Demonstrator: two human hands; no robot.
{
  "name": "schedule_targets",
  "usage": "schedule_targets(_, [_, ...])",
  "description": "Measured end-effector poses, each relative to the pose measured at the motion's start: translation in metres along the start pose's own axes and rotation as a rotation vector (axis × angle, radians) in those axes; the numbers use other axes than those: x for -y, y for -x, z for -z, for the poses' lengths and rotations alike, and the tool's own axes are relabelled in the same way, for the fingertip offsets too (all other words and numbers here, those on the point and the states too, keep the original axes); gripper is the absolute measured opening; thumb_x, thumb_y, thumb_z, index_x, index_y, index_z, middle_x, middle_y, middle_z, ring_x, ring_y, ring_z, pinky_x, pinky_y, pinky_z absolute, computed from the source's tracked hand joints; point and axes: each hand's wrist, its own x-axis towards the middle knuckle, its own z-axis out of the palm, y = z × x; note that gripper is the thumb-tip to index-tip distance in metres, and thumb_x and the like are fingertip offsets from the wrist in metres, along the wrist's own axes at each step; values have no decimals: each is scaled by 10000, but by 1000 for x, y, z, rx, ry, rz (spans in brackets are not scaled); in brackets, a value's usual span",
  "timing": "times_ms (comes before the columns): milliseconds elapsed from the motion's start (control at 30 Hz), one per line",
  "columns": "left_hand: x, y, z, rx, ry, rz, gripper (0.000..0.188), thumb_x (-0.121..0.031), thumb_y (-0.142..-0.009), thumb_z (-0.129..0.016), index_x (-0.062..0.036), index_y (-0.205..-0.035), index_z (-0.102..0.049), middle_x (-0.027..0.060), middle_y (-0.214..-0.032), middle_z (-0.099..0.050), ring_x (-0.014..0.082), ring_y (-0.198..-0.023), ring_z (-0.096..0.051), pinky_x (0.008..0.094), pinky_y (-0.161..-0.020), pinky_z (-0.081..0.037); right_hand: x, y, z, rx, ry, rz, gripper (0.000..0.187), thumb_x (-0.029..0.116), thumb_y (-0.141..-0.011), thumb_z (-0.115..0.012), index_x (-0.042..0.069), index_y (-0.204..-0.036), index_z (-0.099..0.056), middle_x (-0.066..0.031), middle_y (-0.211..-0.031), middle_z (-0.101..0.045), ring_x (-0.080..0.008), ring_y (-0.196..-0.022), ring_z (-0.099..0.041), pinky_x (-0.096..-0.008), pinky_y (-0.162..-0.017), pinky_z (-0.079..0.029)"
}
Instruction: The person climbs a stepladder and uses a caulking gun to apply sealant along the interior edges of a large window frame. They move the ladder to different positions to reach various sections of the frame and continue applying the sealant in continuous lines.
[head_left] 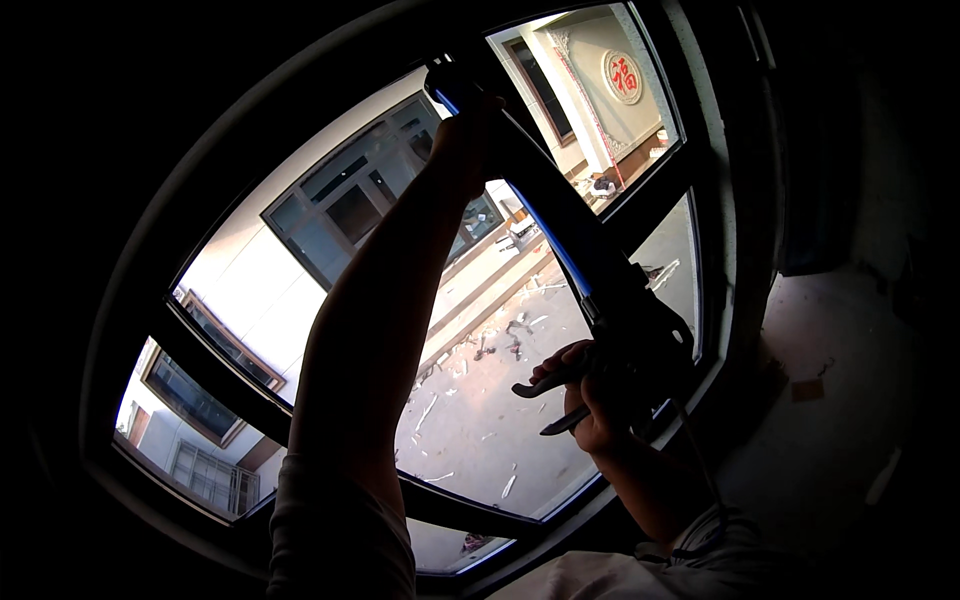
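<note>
A long caulking gun (553,240) with a blue strip along its dark barrel slants across the window, its front end up near the frame's upper bar. My left hand (468,150) is raised high and closed round the front part of the barrel; its fingers are mostly in shadow. Lower down, my right hand (592,395) grips the handle, fingers wrapped at the curved trigger (530,389). Just behind the gun stands the dark window frame (640,215). Whether the tip touches the frame is too dark to tell.
Through the glass lie a yard with scattered scraps (515,335), a step, and a pale building with a large window (350,200). A round red-and-cream wall plaque (622,77) hangs outside. Right of the frame, a dim floor (830,340) holds a small brown piece (807,390).
</note>
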Motion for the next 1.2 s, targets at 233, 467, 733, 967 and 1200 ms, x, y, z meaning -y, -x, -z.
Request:
schedule_targets(233, [-2,27,18,16,27,2,615,-356,-896,-596,104,-1279,-455,287,-1210,-579,398,-1102,-628,480,-946,-540,2,15,-19,-10,-25,-40,307,287,-975,-543,46,-1163,-515,-144,-1072,-595,-256,-1008,-623,-461,-896,-500])
schedule_targets(467, [2,56,66,23,27,-12,667,-355,-882,-616,124,-1305,-426,293,-1193,-590,389,-1074,-644,485,-932,-546,-6,41,-54,38,-85,-93,281,275,-969,-567,50,-1131,-523,-134,-1027,-610,-237,-981,-634,-450,-877,-513])
schedule_targets(733, [-5,117,133,-63,67,5,611,-326,-894,-618,107,-1288,-444,288,-1193,-597,399,-1071,-642,490,-956,-531,-23,85,-118,65,-114,-158,241,234,-952,-593,43,-1082,-527,-129,-970,-618,-221,-911,-657,-399,-823,-542])
schedule_targets(967, [-15,174,197,-175,52,48,678,-339,-897,-617,118,-1341,-385,299,-1238,-566,417,-1135,-603,493,-986,-511,-34,121,-176,95,-64,-215,198,222,-962,-584,51,-1048,-532,-98,-880,-616,-205,-827,-683,-353,-732,-548])
schedule_targets(1200, [-14,202,233,-168,95,25,730,-344,-891,-621,116,-1384,-341,305,-1337,-495,434,-1244,-517,530,-1059,-438,-40,145,-207,115,-56,-162,187,249,-977,-577,71,-1023,-538,-83,-853,-613,-191,-777,-686,-304,-653,-540])
